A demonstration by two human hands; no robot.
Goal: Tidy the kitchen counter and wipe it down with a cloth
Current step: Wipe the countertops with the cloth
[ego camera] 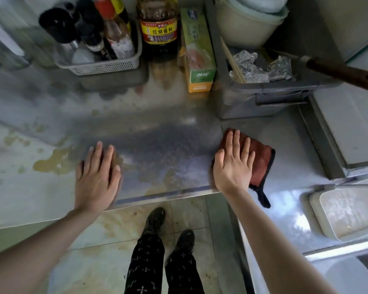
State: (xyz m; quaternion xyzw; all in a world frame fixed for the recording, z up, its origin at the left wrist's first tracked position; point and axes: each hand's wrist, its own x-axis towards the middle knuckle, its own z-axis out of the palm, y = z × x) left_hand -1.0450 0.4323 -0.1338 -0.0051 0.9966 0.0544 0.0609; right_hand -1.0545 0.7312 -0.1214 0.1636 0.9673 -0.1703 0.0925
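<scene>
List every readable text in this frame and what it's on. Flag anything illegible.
"红烧酱料": yellow-and-red label on the big sauce bottle; the last character is uncertain, and the smaller print below is blurred.
Green-and-orange box: it carries print, too blurred to read.
Small bottles in the basket: labels too blurred to read.
No other text is legible.

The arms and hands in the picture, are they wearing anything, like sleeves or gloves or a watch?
No. The left arm and right arm are bare right to the picture's edge, no sleeves showing. The left hand and right hand wear no gloves, and no ring, watch or bracelet shows.
</scene>
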